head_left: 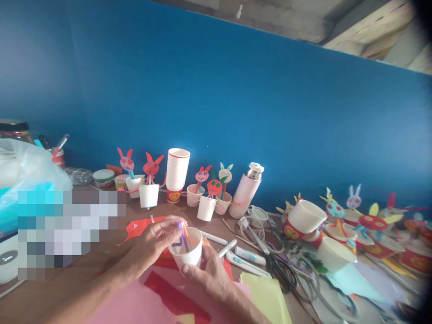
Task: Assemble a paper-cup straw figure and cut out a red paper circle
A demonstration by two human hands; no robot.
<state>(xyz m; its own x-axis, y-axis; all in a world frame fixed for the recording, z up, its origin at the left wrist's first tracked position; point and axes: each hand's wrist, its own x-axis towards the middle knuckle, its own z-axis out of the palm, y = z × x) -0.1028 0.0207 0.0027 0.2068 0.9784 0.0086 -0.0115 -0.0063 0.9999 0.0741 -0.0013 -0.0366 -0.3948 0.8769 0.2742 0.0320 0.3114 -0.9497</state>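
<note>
Our left hand (158, 237) pinches the purple strip (185, 241); our right hand (218, 273) grips the cup (190, 259). Squeezing too strongly could crush it.

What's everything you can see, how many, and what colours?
Wall: one, blue, back
Table: one, brown, below
Plastic bag: one, whitish, left
Tub: one, greenish, back left
Eared figures: five, reddish or pale, back middle; more right, too crowded to count
Cup stack: one, white and red, back middle
Flask: one, whitish, back
Loose cups: at least two, white, right
Cable: one bundle, black, right
Pen-shaped things: several, white, middle
Papers: several, pink, red, yellow, front
Held cup: one, white, centre
Strips: at least two, purple, orange, at cup
Left hand: one, bare, at strips
Right hand: one, bare, around cup
</note>
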